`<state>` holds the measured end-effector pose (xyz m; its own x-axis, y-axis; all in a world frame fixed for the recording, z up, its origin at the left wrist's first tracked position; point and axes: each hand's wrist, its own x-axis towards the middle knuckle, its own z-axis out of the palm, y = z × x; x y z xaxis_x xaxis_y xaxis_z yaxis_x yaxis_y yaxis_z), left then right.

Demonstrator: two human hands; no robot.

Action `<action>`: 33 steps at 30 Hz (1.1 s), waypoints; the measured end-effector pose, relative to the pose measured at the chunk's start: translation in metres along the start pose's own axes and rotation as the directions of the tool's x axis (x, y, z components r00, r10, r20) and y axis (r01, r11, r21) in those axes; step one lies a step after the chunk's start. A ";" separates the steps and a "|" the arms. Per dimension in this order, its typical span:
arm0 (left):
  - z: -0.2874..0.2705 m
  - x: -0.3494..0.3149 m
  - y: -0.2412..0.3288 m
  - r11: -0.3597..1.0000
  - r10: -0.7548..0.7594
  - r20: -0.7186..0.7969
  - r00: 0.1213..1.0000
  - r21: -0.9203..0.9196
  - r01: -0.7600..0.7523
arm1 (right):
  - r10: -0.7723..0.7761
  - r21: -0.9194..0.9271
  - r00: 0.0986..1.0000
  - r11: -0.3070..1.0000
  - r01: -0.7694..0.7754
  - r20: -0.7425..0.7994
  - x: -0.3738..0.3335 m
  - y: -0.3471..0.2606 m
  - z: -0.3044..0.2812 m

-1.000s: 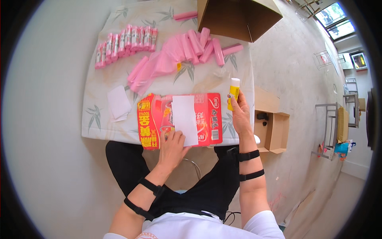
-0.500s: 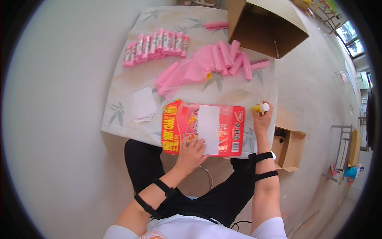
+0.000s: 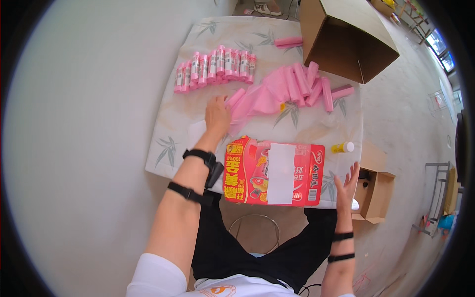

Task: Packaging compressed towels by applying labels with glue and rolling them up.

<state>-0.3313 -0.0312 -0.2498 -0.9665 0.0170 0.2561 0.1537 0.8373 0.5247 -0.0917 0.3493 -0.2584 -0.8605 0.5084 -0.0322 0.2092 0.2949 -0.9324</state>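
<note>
My left hand (image 3: 217, 116) is at the left end of a pink plastic bag roll (image 3: 235, 98), its fingers partly bent and too unclear to show a grip. Loose pink film (image 3: 262, 100) trails from that roll toward a pile of more rolls (image 3: 303, 83). Fingers spread, my right hand (image 3: 346, 188) is held open and empty over the table's right edge. Just above it a yellow glue stick (image 3: 340, 148) with a white cap lies on the table. In front of me a white paper strip (image 3: 280, 173) rests across a red printed package sheet (image 3: 308, 173).
Labelled pink rolls (image 3: 213, 67) stand in a row at the back left. White paper pieces (image 3: 196, 129) lie partly under my left forearm. A large open carton (image 3: 346, 39) occupies the far right corner; a smaller cardboard box (image 3: 378, 195) sits beyond the right edge.
My left hand has left the white strip and moved up to the pink roll. My right hand has let go of the glue stick, now lying on the table, and drawn back.
</note>
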 end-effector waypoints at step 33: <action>-0.199 -0.287 0.167 -0.289 0.051 0.607 0.793 -0.751 0.594 | 0.173 0.494 0.560 0.312 -0.811 0.810 -0.217 -0.203 0.032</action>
<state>0.0124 -0.0051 -0.0743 -0.8833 0.3878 -0.2633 -0.4639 -0.6420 0.6104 0.0376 0.1530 -0.0741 -0.8220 -0.3201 -0.4711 0.5342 -0.7200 -0.4430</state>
